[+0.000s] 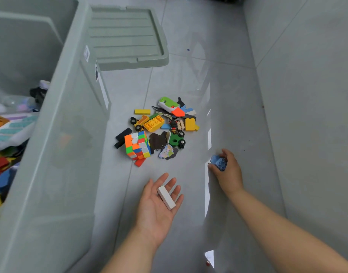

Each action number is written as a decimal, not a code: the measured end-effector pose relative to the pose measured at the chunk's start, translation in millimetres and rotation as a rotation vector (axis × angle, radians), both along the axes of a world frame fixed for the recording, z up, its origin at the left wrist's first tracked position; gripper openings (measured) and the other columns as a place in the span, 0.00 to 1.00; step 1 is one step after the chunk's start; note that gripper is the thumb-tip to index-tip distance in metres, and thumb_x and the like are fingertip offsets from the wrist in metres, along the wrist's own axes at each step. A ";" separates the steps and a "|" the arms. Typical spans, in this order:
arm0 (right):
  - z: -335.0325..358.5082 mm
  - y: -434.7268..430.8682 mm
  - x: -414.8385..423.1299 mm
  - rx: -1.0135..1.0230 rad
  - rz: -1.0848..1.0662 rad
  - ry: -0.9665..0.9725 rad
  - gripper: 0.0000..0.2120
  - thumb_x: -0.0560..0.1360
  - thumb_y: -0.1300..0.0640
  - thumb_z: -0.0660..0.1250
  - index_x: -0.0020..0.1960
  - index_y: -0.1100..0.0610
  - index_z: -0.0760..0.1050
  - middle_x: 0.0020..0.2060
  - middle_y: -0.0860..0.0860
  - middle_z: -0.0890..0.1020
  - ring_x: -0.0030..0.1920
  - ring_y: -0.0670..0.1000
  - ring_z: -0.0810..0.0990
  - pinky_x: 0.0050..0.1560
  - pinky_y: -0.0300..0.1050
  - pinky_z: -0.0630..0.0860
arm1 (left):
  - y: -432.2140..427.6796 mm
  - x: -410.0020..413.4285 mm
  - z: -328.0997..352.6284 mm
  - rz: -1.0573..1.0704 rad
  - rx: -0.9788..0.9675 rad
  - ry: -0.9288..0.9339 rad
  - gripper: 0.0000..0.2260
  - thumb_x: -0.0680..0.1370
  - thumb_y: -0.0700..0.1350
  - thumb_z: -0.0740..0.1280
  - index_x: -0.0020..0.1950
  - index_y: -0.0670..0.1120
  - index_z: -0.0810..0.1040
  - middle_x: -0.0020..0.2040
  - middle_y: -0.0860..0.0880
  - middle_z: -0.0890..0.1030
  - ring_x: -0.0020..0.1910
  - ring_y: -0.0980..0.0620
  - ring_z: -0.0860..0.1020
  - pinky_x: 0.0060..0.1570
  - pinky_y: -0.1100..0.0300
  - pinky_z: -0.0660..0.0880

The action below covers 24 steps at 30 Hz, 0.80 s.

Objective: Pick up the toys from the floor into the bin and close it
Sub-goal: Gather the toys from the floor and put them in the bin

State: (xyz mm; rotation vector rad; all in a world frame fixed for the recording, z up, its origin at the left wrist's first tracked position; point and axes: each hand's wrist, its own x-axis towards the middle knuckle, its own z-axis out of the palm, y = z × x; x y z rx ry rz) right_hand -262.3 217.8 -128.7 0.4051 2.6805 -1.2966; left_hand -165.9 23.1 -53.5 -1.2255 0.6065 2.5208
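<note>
Gathering looks to be the step in hand. The left hand (159, 201) lies palm up with its fingers straight and apart, and a white block (166, 197) rests loose across them, carried rather than gripped. The right hand (228, 170), off to the far side of the left and a little ahead of it, has its fingers curled round a blue brick (218, 162), low over the floor (248, 95).

Ahead of both hands, nearer the left one, the pile of toys (159, 127) sits on the floor; its closest piece to the left hand is a puzzle cube (137, 145). The bin (61, 154) stands open just beside the left hand on its outer side, with other toys already lying inside. Its lid (125, 36) lies flat on the floor well beyond the pile, far from either hand.

Judging by this, the task is only partly done: much of the pile has yet to be moved, and closing comes last.

The next move likely calls for carrying both pieces across to the bin's open top. The left palm must stay level, or close round the block, so that it does not slide off. The right hand has the longer reach, across the left arm's side, before it lets go.
</note>
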 end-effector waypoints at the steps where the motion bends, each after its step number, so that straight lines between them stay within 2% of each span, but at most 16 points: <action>1: 1.4 -1.8 4.1 -0.031 -0.003 -0.008 0.28 0.71 0.61 0.71 0.68 0.58 0.65 0.57 0.50 0.74 0.57 0.49 0.73 0.57 0.36 0.66 | 0.3 1.6 0.1 -0.009 0.001 -0.003 0.19 0.81 0.54 0.54 0.60 0.45 0.78 0.57 0.43 0.79 0.55 0.45 0.77 0.57 0.49 0.72; 4: 9.3 -13.3 16.3 -0.096 0.003 -0.011 0.25 0.71 0.63 0.71 0.65 0.56 0.66 0.54 0.49 0.75 0.56 0.50 0.75 0.55 0.36 0.68 | -0.3 4.9 0.2 -0.029 0.001 -0.016 0.18 0.81 0.54 0.54 0.59 0.45 0.78 0.58 0.43 0.79 0.55 0.45 0.77 0.58 0.48 0.71; 7: 33.0 -40.1 32.3 -0.248 0.044 0.047 0.24 0.69 0.64 0.73 0.58 0.50 0.66 0.51 0.49 0.79 0.49 0.42 0.77 0.52 0.33 0.70 | -3.3 6.3 0.1 -0.022 0.001 -0.026 0.19 0.80 0.55 0.54 0.61 0.46 0.77 0.60 0.43 0.77 0.56 0.45 0.76 0.60 0.46 0.70; 9: 55.4 -62.2 47.9 -0.358 0.184 0.057 0.27 0.67 0.65 0.75 0.58 0.48 0.66 0.51 0.47 0.81 0.48 0.38 0.78 0.51 0.29 0.70 | -6.4 7.0 2.5 -0.003 0.053 0.004 0.20 0.79 0.58 0.55 0.62 0.47 0.76 0.60 0.42 0.78 0.57 0.44 0.77 0.60 0.43 0.70; 11: 77.7 -80.8 65.2 -0.408 0.384 -0.006 0.31 0.65 0.64 0.76 0.59 0.45 0.65 0.52 0.44 0.80 0.51 0.38 0.78 0.52 0.28 0.70 | -11.1 7.7 6.1 0.033 0.123 0.071 0.22 0.78 0.60 0.56 0.62 0.48 0.76 0.58 0.40 0.80 0.56 0.41 0.78 0.56 0.43 0.72; 13: 94.1 -93.3 78.0 -0.370 0.548 -0.011 0.33 0.64 0.61 0.78 0.60 0.41 0.65 0.55 0.42 0.78 0.52 0.39 0.77 0.51 0.27 0.71 | -17.3 7.8 8.4 0.057 0.134 0.125 0.21 0.78 0.59 0.55 0.62 0.49 0.78 0.58 0.40 0.80 0.54 0.41 0.80 0.51 0.46 0.75; 16: 109.6 -101.8 82.0 -0.263 0.634 0.202 0.31 0.63 0.57 0.78 0.58 0.41 0.66 0.56 0.43 0.72 0.50 0.40 0.74 0.50 0.28 0.71 | -24.0 7.6 9.9 0.095 0.121 0.169 0.18 0.79 0.56 0.56 0.56 0.50 0.81 0.56 0.42 0.80 0.47 0.43 0.83 0.42 0.49 0.79; 18: 115.6 -109.8 83.1 -0.212 0.759 0.282 0.29 0.64 0.53 0.76 0.58 0.42 0.65 0.54 0.36 0.69 0.52 0.38 0.72 0.51 0.27 0.69 | -26.6 10.3 12.3 0.121 0.152 0.180 0.18 0.79 0.56 0.56 0.52 0.49 0.82 0.50 0.42 0.81 0.40 0.45 0.84 0.36 0.52 0.80; 20: 115.5 -115.7 83.5 -0.147 0.869 0.307 0.26 0.66 0.44 0.72 0.58 0.44 0.64 0.53 0.33 0.66 0.54 0.34 0.68 0.54 0.27 0.66 | -31.1 14.3 15.4 0.132 0.174 0.192 0.19 0.78 0.56 0.55 0.54 0.50 0.81 0.47 0.44 0.82 0.41 0.47 0.83 0.40 0.54 0.80; 22: 111.5 -116.8 75.5 -0.090 0.810 0.336 0.24 0.69 0.35 0.64 0.59 0.49 0.68 0.54 0.39 0.69 0.57 0.39 0.69 0.57 0.32 0.66 | -37.1 17.6 16.3 0.176 0.175 0.174 0.19 0.79 0.55 0.55 0.58 0.49 0.81 0.49 0.44 0.81 0.45 0.47 0.81 0.46 0.54 0.78; 24: 104.0 -118.1 52.9 -0.004 0.668 0.350 0.22 0.73 0.39 0.62 0.60 0.52 0.71 0.56 0.45 0.72 0.59 0.46 0.70 0.60 0.39 0.68 | -42.5 21.6 15.7 0.239 0.147 0.102 0.16 0.79 0.51 0.57 0.55 0.46 0.81 0.49 0.43 0.79 0.44 0.49 0.78 0.40 0.58 0.78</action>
